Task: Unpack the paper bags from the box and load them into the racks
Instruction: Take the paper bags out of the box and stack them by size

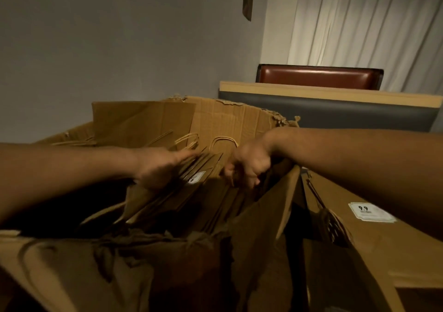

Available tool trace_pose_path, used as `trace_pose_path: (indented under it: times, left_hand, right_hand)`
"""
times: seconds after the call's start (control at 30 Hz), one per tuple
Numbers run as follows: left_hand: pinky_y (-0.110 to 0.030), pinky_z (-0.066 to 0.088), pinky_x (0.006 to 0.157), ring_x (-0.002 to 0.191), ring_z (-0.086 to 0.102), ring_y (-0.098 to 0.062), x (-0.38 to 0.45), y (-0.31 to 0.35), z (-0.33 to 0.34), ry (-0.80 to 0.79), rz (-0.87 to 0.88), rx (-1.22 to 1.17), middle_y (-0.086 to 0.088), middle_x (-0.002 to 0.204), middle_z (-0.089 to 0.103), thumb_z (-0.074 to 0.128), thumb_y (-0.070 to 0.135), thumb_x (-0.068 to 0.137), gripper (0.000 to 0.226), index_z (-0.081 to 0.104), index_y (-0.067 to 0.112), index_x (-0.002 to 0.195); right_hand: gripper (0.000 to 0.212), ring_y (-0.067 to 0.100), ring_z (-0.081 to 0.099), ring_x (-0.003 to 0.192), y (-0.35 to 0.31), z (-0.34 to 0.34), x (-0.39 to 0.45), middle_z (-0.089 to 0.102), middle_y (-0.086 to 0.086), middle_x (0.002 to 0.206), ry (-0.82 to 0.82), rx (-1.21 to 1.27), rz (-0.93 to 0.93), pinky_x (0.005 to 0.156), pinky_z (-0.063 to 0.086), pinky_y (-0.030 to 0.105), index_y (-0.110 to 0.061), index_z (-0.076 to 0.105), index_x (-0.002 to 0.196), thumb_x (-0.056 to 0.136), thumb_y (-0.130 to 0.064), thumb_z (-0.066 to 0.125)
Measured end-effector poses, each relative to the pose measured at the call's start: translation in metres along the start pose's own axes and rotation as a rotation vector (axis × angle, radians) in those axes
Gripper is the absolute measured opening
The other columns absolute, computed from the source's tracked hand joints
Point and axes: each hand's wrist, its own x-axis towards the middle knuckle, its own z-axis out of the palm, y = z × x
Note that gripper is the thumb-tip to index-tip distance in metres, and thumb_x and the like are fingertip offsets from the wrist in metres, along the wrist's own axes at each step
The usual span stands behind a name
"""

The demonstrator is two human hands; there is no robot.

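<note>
Just two bare forearms coming in from either side, no sleeves showing anywhere up to the frame edge. The bare left hand (159,168) and bare right hand (249,165) have nothing on them: no gloves, rings, or watch showing.

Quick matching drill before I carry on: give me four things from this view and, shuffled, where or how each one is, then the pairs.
Things:
1. left hand
2. right hand
3. white label reading 9.9
4. red-brown chair back

States or places:
A. behind the tan-edged table, in front of the curtain
B. fingers stretched out flat on the stack of paper bags
C. on the brown surface at lower right, outside the box
D. closed in a fist on the top edges of bags

Pairs: 1-B, 2-D, 3-C, 4-A
</note>
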Motion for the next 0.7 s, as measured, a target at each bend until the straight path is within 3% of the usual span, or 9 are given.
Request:
trace_pose_path:
  times: [0.1,0.2,0.3,0.37,0.4,0.47,0.5,0.6,0.7]
  left_hand:
    - [-0.022,0.05,0.074,0.087,0.056,-0.008,-0.002,0.014,-0.01,0.112,-0.083,-0.048,0.002,0.118,0.058,0.051,0.01,0.099,0.047,0.045,0.04,0.134]
    - [-0.031,0.052,0.091,0.097,0.06,-0.006,-0.003,0.034,-0.003,-0.007,-0.065,0.044,0.008,0.118,0.064,0.046,0.032,0.102,0.025,0.065,0.031,0.118]
    - [-0.028,0.056,0.084,0.09,0.064,-0.006,-0.012,0.047,0.003,-0.036,-0.039,0.089,0.009,0.103,0.067,0.043,0.062,0.095,0.043,0.062,0.029,0.116]
    - [-0.026,0.054,0.081,0.09,0.062,-0.009,-0.013,0.048,0.008,-0.025,-0.006,0.124,0.006,0.105,0.064,0.047,0.066,0.091,0.05,0.059,0.026,0.119]
    - [-0.022,0.053,0.08,0.09,0.062,-0.008,-0.014,0.049,0.011,-0.041,0.012,0.113,0.005,0.105,0.063,0.052,0.06,0.092,0.048,0.057,0.024,0.122]
    - [-0.005,0.047,0.063,0.08,0.058,-0.002,-0.011,0.047,0.02,-0.14,0.002,0.055,0.008,0.1,0.059,0.057,0.038,0.097,0.036,0.052,0.019,0.127]
    - [-0.003,0.044,0.058,0.08,0.057,-0.001,-0.008,0.046,0.022,-0.167,-0.017,0.02,0.008,0.099,0.056,0.058,0.031,0.098,0.035,0.05,0.018,0.13]
    - [-0.008,0.046,0.062,0.102,0.064,-0.018,-0.005,0.042,0.024,-0.185,0.012,-0.051,-0.004,0.118,0.061,0.057,0.034,0.098,0.043,0.049,0.014,0.136]
    - [-0.01,0.049,0.056,0.104,0.067,-0.033,-0.007,0.036,0.022,-0.141,0.073,-0.049,-0.019,0.121,0.064,0.051,0.036,0.101,0.042,0.05,0.01,0.135]
  right_hand:
    - [0.031,0.01,0.054,0.067,0.0,-0.001,-0.005,0.06,-0.003,0.081,0.018,0.061,-0.033,0.068,0.047,0.027,-0.022,0.061,0.096,0.084,0.005,0.07]
    - [0.037,0.015,0.057,0.074,-0.001,0.0,-0.007,0.066,0.011,0.102,0.029,0.243,-0.05,0.065,0.048,0.025,-0.011,0.063,0.114,0.083,0.011,0.066]
    - [0.041,0.016,0.064,0.075,0.003,-0.007,-0.013,0.066,0.016,0.108,0.079,0.642,-0.093,0.062,0.056,0.02,-0.008,0.061,0.124,0.088,0.012,0.059]
    - [0.041,0.016,0.067,0.082,0.0,-0.009,-0.016,0.067,0.011,0.103,-0.029,0.875,-0.135,0.065,0.058,0.022,-0.012,0.064,0.121,0.09,0.014,0.054]
    - [0.041,0.017,0.065,0.085,-0.003,-0.006,-0.015,0.067,0.007,0.1,-0.075,0.834,-0.155,0.066,0.057,0.023,-0.014,0.064,0.12,0.091,0.014,0.053]
    - [0.036,0.019,0.059,0.088,-0.012,0.002,-0.011,0.061,-0.002,0.09,-0.008,0.426,-0.113,0.071,0.052,0.028,-0.015,0.064,0.124,0.094,0.003,0.056]
    - [0.034,0.021,0.057,0.087,-0.014,0.005,-0.009,0.057,-0.004,0.085,0.04,0.241,-0.058,0.073,0.05,0.03,-0.012,0.063,0.128,0.095,-0.003,0.058]
    - [0.039,0.013,0.049,0.069,-0.014,0.01,-0.012,0.05,-0.003,0.081,-0.03,0.039,0.02,0.057,0.047,0.02,-0.002,0.056,0.136,0.096,-0.003,0.057]
    - [0.041,0.002,0.046,0.068,-0.017,0.008,-0.018,0.053,-0.007,0.085,-0.062,-0.022,-0.007,0.045,0.041,0.005,-0.005,0.058,0.132,0.092,0.002,0.062]
